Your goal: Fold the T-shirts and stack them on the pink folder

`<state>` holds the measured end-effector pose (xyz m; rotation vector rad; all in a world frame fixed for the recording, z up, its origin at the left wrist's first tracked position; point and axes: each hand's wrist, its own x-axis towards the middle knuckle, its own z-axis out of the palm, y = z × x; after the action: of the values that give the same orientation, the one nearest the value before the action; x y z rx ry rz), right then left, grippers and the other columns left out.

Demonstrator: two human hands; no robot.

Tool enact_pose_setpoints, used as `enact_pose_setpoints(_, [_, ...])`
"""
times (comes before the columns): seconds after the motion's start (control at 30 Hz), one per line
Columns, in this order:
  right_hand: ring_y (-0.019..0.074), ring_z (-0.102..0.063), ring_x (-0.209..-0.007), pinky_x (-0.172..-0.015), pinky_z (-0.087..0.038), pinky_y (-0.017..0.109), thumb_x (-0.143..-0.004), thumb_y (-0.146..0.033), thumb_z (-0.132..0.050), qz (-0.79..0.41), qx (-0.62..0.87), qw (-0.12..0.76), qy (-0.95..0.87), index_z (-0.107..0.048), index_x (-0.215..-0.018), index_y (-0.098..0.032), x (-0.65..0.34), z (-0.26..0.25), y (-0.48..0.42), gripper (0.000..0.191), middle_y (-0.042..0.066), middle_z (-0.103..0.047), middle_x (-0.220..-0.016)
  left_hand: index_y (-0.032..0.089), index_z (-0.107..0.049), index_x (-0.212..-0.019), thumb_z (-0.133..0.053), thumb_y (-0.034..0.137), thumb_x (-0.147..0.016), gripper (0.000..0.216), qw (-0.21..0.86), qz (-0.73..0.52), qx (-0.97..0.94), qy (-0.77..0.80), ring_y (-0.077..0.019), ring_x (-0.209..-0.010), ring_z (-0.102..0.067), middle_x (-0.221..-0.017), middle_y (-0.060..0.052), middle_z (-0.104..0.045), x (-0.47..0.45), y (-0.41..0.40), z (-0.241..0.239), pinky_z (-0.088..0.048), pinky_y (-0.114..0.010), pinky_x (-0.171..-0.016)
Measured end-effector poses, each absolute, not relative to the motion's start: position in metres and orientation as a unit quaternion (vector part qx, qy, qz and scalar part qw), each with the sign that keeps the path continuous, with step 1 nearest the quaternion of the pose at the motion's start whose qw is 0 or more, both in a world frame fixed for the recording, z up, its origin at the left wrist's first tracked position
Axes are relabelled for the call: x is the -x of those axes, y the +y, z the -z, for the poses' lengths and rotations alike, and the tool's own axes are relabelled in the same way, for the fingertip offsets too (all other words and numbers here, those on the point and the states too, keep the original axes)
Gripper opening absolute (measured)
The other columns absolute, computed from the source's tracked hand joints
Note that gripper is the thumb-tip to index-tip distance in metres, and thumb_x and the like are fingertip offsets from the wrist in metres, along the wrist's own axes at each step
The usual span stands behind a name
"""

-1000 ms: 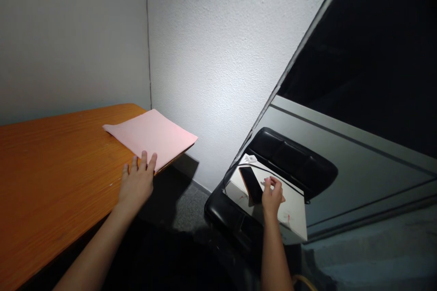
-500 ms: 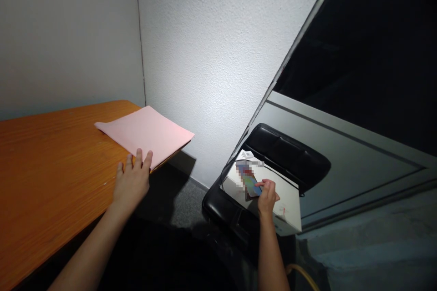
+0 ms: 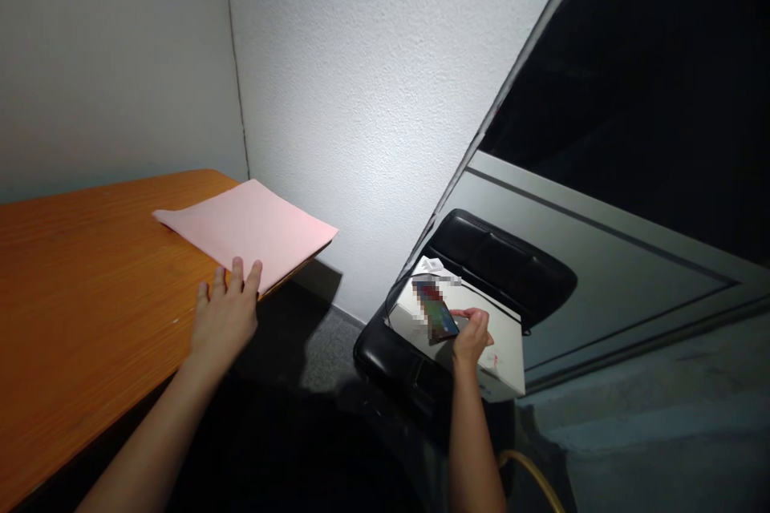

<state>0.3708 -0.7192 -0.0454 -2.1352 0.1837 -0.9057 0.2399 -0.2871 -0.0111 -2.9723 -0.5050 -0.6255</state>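
Observation:
A pink sheet of paper [image 3: 258, 228] lies on the corner of the wooden table, its left tip slightly raised. My left hand [image 3: 225, 309] rests flat at the table's edge, fingers spread, with fingertips on the near edge of the paper. To the right, a phone [image 3: 443, 322] with a lit screen is over a white box [image 3: 502, 329]; part of it is blurred out. My right hand [image 3: 472, 337] has its fingers closed at the phone's right edge. Whether the phone is lifted off the box is hard to see.
The wooden table [image 3: 78, 280] fills the left side. The box sits on a black padded chair [image 3: 505, 256] with a dark cable across it. A textured white wall [image 3: 354, 96] stands behind, and a grey panel with dark glass [image 3: 650, 96] is at right. A yellow hose-like curve [image 3: 532, 474] shows below.
My right index finger has gone from pointing over the phone's screen to its right edge, and the phone's tilt looks slightly different. The view has shifted a little; my left hand stays on the paper.

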Motion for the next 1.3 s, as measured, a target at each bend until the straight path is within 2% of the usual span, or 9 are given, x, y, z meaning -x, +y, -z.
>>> enact_pose_setpoints(0.37, [0.0243, -0.057, -0.094, -0.092, -0.025, 0.043, -0.098, -0.040, -0.021, 0.335, 0.864, 0.373, 0.048, -0.047, -0.087, -0.024, -0.368, 0.050, -0.721, 0.032, 0.002, -0.071, -0.087, 0.015, -0.024, -0.153, -0.037, 0.011, -0.090, 0.064, 0.001, 0.211, 0.964, -0.159, -0.0423, -0.143, -0.020, -0.158, -0.021, -0.020, -0.240, -0.287, 0.013, -0.019, -0.061, -0.112])
enact_pose_setpoints(0.57, [0.0227, -0.058, -0.086, -0.090, -0.025, 0.041, -0.098, -0.039, -0.019, 0.322, 0.877, 0.355, 0.026, -0.048, -0.085, -0.023, -0.365, 0.049, -0.719, 0.035, 0.000, -0.070, -0.078, 0.014, -0.024, -0.153, -0.035, 0.013, -0.091, 0.063, 0.000, 0.202, 0.965, -0.165, -0.0422, -0.144, -0.019, -0.158, -0.021, -0.020, -0.240, -0.287, 0.011, -0.019, -0.061, -0.112])
enact_pose_setpoints(0.7, [0.0222, -0.057, -0.091, -0.092, -0.025, 0.041, -0.098, -0.040, -0.018, 0.324, 0.869, 0.375, 0.007, -0.048, -0.087, -0.023, -0.369, 0.045, -0.712, 0.036, 0.002, -0.071, -0.087, 0.015, -0.022, -0.153, -0.035, 0.013, -0.092, 0.063, 0.011, 0.209, 0.964, -0.163, -0.0422, -0.144, -0.019, -0.159, -0.020, -0.020, -0.240, -0.287, 0.012, -0.020, -0.060, -0.112])
enact_pose_setpoints(0.8, [0.0227, -0.056, -0.099, -0.094, -0.024, 0.041, -0.098, -0.040, -0.016, 0.276, 0.880, 0.384, -0.037, -0.051, -0.089, -0.023, -0.373, 0.043, -0.706, 0.040, 0.003, -0.070, -0.098, 0.016, -0.021, -0.154, -0.035, 0.014, -0.092, 0.063, 0.016, 0.207, 0.964, -0.164, -0.0422, -0.143, -0.020, -0.159, -0.020, -0.019, -0.240, -0.287, 0.013, -0.021, -0.060, -0.112])
enact_pose_setpoints(0.87, [0.0228, -0.056, -0.101, -0.095, -0.023, 0.042, -0.099, -0.040, -0.016, 0.253, 0.885, 0.389, -0.047, -0.053, -0.090, -0.023, -0.375, 0.041, -0.703, 0.042, 0.003, -0.070, -0.099, 0.016, -0.021, -0.153, -0.034, 0.014, -0.093, 0.062, 0.025, 0.204, 0.965, -0.164, -0.0425, -0.143, -0.022, -0.158, -0.021, -0.019, -0.240, -0.287, 0.013, -0.022, -0.060, -0.111])
enact_pose_setpoints(1.03, [0.0241, -0.054, -0.103, -0.096, -0.022, 0.044, -0.099, -0.040, -0.017, 0.281, 0.886, 0.369, -0.016, -0.054, -0.090, -0.023, -0.378, 0.039, -0.701, 0.041, 0.004, -0.068, -0.102, 0.013, -0.025, -0.152, -0.032, 0.013, -0.093, 0.059, 0.043, 0.205, 0.964, -0.162, -0.0436, -0.140, -0.026, -0.157, -0.023, -0.022, -0.239, -0.287, 0.011, -0.024, -0.059, -0.110])
enact_pose_setpoints(1.3, [0.0221, -0.054, -0.102, -0.095, -0.023, 0.042, -0.099, -0.039, -0.014, 0.233, 0.894, 0.376, -0.066, -0.053, -0.089, -0.023, -0.377, 0.037, -0.699, 0.044, 0.002, -0.068, -0.099, 0.015, -0.025, -0.152, -0.035, 0.011, -0.092, 0.062, 0.018, 0.206, 0.965, -0.163, -0.0432, -0.142, -0.024, -0.157, -0.021, -0.022, -0.239, -0.288, 0.011, -0.022, -0.059, -0.111])
